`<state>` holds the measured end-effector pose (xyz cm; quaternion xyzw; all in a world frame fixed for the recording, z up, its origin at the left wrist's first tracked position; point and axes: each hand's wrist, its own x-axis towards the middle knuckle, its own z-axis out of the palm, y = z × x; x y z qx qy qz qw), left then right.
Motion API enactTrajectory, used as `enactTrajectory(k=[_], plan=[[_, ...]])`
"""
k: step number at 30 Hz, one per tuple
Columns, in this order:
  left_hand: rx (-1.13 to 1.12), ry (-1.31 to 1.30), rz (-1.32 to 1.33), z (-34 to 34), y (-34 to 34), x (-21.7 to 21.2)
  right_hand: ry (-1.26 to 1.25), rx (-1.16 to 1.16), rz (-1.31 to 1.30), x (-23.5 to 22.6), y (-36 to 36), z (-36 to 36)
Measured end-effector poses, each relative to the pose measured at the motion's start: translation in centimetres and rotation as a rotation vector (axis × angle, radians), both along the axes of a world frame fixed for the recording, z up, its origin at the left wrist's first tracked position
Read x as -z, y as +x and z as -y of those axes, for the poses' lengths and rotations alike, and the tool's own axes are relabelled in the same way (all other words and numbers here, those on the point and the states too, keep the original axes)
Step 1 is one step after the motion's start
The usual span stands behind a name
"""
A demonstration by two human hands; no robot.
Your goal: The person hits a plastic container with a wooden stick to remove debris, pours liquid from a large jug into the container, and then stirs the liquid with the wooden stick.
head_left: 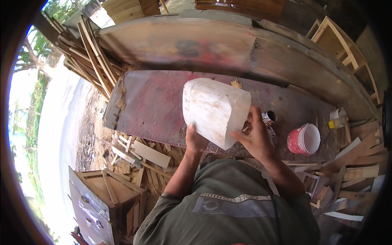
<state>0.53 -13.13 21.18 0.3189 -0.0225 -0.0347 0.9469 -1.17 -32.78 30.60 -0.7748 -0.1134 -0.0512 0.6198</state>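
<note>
Filling the bottom centre of the frame, the person's grey-green shirt (228, 212) is sitting closest to the camera, with both forearms rising from it toward the middle. The left hand (195, 141) is closing around the lower left corner of a large white block (214, 110), thumb lying up along its near face. The right hand (255, 136) is gripping the block's lower right edge, fingers spread over the side and the thumb pointing left across the bottom. The block, pale and streaked with a rounded top, is being held tilted just above the near edge of the desk (155, 106), in the centre of the picture.

To the lower left, a wooden box (104, 192) is standing on the ground, and offcuts of wood (143, 157) are lying heaped between it and the desk. At lower right, more wood scraps (351, 167) are lying piled.

On the reddish, worn desk, right of the right hand, a small dark tin (269, 118) is standing, and further right a red bucket (304, 139) with a white inside is sitting near the desk's end. A small patch of sawdust (236, 84) is lying just beyond the block.

Further off, curved strips of wood (94, 57) are leaning in the upper left, and a wooden frame (343, 45) is standing in the upper right.
</note>
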Motion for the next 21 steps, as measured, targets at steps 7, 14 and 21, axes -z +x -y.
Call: enactTrajectory(k=[7, 14, 21], plan=[[-0.143, 0.045, -0.054, 0.8, -0.2, 0.6, -0.253, 0.217, 0.038, 1.5, 3.2, -0.5], [-0.121, 0.095, 0.018, 1.2, -0.5, 0.3, -0.226, 0.263, 0.075, 0.8, 4.2, -0.4], [-0.137, 0.166, 0.066, 1.3, -0.5, 1.0, -0.250, 0.230, -0.093, 0.7, 4.7, 1.9]])
